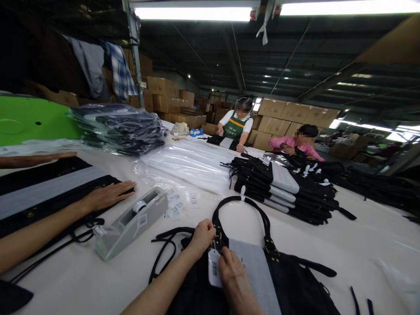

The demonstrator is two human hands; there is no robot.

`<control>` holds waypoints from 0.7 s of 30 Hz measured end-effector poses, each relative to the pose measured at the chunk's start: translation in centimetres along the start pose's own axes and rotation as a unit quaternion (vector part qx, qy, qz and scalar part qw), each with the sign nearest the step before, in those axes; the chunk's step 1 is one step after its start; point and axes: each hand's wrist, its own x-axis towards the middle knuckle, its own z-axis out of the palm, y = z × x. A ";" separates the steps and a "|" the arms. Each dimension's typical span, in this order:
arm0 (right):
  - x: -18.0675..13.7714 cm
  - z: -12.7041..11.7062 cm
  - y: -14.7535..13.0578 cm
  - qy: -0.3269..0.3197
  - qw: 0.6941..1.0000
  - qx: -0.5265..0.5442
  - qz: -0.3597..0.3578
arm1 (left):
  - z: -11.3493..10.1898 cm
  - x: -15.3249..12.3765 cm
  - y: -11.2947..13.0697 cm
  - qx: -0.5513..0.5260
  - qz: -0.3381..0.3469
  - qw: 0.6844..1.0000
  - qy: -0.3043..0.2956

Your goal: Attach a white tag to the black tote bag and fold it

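In front of me a black handbag (303, 280) lies flat, a grey paper strip (260, 271) wrapped over its middle and its looped handle (257, 208) pointing away. A white hang tag (214, 269) with a barcode dangles by the left base of the handle. My left hand (201, 238) is closed in a pinch on the tag's string there. Beside the tag, my right hand (234, 273) rests low over the bag with curled, closed fingers; what they grip is hidden.
Left of the bag stands a grey tape dispenser (138, 223) near loose barcode labels (175, 205). A co-worker's hands (108, 194) press another black bag (55, 188). Stacked bags (282, 188), clear plastic sleeves (190, 164) and wrapped bags (120, 127) lie beyond. Two people (236, 124) work across the table.
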 end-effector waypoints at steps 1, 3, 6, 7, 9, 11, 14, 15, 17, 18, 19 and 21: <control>-0.9 0.3 -0.1 0.000 0.999 0.035 0.022 | 0.0 0.0 -0.1 -0.004 0.001 1.000 0.000; -2.3 0.3 0.0 -0.007 0.990 0.117 0.074 | 0.0 -0.1 -0.4 -0.012 0.006 1.000 -0.001; -3.3 -0.6 1.0 -0.016 0.968 0.202 0.145 | 0.1 -0.1 -1.0 -0.020 0.014 1.000 -0.003; -3.3 -1.0 1.4 -0.017 0.963 0.215 0.162 | 0.2 0.0 -1.2 -0.021 0.016 1.000 -0.002; -3.1 -1.6 2.2 -0.037 0.956 0.236 0.174 | 0.3 0.0 -1.5 -0.022 0.020 1.000 0.001; -2.6 -1.9 2.6 -0.064 0.952 0.247 0.170 | 0.4 0.1 -1.8 -0.021 0.026 0.999 0.004; -2.0 -1.9 2.6 -0.069 0.960 0.219 0.159 | 0.5 0.1 -2.1 -0.014 0.037 0.999 0.011; -1.8 -1.8 2.5 -0.070 0.966 0.201 0.148 | 0.5 0.1 -2.2 -0.010 0.041 0.999 0.013; -1.5 -1.5 2.3 -0.079 0.979 0.154 0.106 | 0.4 0.1 -2.2 -0.001 0.048 0.999 0.018; -1.4 -1.3 2.3 -0.082 0.985 0.128 0.080 | 0.4 0.0 -2.3 0.004 0.052 0.998 0.020; -1.3 -1.2 2.3 -0.080 0.990 0.103 0.054 | 0.4 0.0 -2.3 0.009 0.055 0.998 0.021; -1.1 -0.8 2.4 -0.067 0.996 0.066 0.012 | 0.4 -0.1 -2.3 0.019 0.063 0.998 0.022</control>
